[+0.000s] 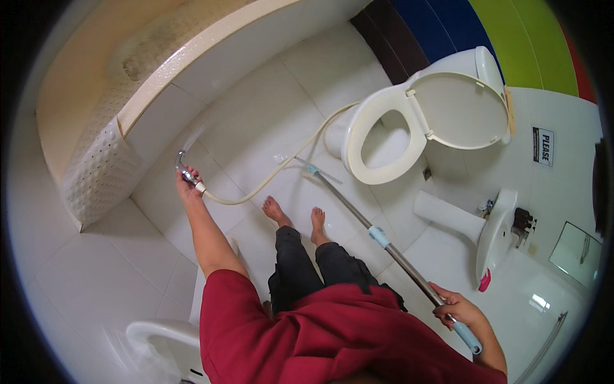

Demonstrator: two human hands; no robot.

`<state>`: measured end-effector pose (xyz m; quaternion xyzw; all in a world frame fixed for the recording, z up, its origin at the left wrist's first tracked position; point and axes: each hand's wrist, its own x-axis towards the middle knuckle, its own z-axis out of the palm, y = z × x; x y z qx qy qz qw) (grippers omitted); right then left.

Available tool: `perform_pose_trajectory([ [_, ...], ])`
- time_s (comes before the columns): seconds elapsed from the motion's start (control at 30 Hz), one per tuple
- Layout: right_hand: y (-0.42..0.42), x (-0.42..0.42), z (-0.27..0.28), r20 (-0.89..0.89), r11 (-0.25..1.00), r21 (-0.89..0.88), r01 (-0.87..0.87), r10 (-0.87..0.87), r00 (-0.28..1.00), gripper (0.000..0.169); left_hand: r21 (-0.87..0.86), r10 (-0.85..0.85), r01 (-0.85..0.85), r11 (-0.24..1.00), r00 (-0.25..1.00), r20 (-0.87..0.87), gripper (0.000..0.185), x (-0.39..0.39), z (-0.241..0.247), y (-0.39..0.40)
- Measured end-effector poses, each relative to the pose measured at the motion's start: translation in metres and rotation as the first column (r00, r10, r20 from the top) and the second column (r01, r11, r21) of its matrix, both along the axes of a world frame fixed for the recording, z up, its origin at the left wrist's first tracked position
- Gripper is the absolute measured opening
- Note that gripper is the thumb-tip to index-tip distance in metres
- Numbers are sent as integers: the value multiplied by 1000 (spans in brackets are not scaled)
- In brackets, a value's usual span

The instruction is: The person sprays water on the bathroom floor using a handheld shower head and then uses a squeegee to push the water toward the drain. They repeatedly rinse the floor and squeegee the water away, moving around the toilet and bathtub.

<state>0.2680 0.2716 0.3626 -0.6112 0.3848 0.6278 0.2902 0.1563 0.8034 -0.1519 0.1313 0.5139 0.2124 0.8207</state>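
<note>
My left hand point(188, 182) grips a chrome handheld sprayer point(185, 172) out to the left, and water streams from its head toward the floor by the bathtub. A cream hose point(271, 180) runs from the sprayer in a curve over the floor to behind the toilet. My right hand point(455, 307) is wrapped around a metal telescopic pole point(407, 264) near its pale blue grip end. The pole slants down across the floor to a squeegee-like head point(321, 170), which rests on the wet tiles in front of the toilet.
A bathtub point(192, 53) with a stained interior lines the far left; a white dimpled mat point(98, 180) hangs over its edge. The toilet point(350, 139) has its lid raised. A pedestal basin point(484, 245) stands right, another basin point(158, 331) lower left. My bare feet are on the tiles.
</note>
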Motion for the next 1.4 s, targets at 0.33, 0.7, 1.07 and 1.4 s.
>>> perform_pose_trajectory([
  [0.33, 23, 0, 77, 96, 992, -59, 111, -105, 990, 71, 66, -109, 102, 993, 986, 127, 29, 46, 25, -4],
  [0.7, 58, 61, -14, 42, 863, 301, 406, -438, 898, 72, 131, -208, 191, 973, 969, 136, 28, 48, 72, -59],
  [1.07, 113, 99, -265, -262, 806, 424, 412, -326, 908, 69, 106, -71, 57, 993, 987, 142, 27, 19, 87, -71],
  [1.4, -3, 289, -335, 275, 847, 368, 384, -493, 825, 57, 50, -403, 400, 915, 912, 72, 34, 162, 84, -139],
])
